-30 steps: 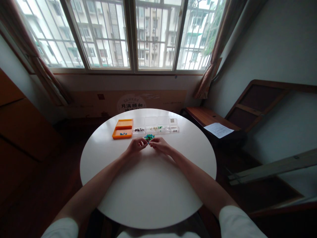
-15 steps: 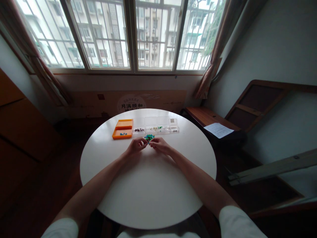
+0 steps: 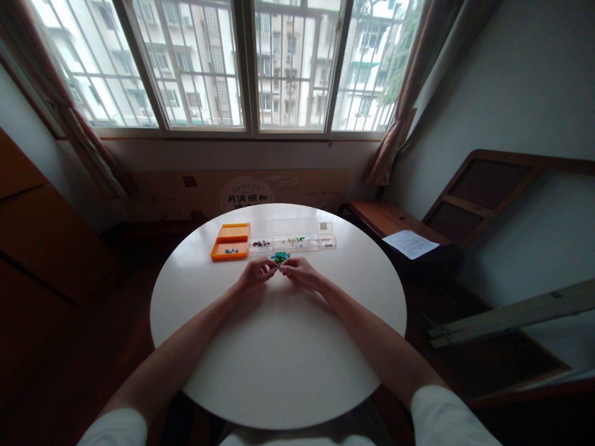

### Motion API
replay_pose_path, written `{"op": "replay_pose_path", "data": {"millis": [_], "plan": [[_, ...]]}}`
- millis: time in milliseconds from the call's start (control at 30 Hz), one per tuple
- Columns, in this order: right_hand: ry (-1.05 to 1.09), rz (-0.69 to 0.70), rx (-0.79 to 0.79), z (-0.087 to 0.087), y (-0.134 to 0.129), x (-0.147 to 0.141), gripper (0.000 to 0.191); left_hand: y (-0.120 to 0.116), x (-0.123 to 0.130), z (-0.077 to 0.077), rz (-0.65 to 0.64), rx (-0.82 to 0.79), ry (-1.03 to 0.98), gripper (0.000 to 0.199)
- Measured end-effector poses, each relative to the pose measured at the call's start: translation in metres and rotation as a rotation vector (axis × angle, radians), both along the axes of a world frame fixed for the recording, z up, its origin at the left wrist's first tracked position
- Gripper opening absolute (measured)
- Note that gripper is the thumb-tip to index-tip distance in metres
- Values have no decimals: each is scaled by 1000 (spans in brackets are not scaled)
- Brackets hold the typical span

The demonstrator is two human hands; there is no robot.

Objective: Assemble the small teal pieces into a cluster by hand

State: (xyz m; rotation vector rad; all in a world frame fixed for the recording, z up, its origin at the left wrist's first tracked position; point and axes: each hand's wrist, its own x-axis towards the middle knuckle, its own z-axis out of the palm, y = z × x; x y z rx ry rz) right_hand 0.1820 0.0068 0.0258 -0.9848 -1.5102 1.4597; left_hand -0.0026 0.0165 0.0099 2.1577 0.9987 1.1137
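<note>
A small pile of green, blue and dark pieces (image 3: 280, 256) lies on the round white table (image 3: 279, 359). My left hand (image 3: 256, 272) is at the pile's near left edge, its fingers pinched. From the right, my right hand (image 3: 300, 271) meets it, thumb and fingertips also together. Whatever sits between the fingertips is too small to make out. Beyond the hands stand an open orange box (image 3: 231, 241) with a few blue pieces and clear compartment boxes (image 3: 288, 243) with dark, yellowish and green pieces.
A small clear box (image 3: 326, 235) forms the right end of the row. On a wooden bench (image 3: 390, 217) to the right lies a white paper (image 3: 410, 244). A large printed cardboard panel (image 3: 186, 192) leans under the window.
</note>
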Motion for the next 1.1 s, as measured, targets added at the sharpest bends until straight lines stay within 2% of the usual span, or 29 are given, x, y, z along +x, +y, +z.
{"op": "replay_pose_path", "data": {"millis": [533, 1100], "plan": [[22, 0, -3, -1, 0, 1, 31, -3, 0, 1, -44, -153, 12, 29], [-42, 15, 58, -3, 2, 1, 32, -3, -1, 0, -38, -160, 21, 29]]}}
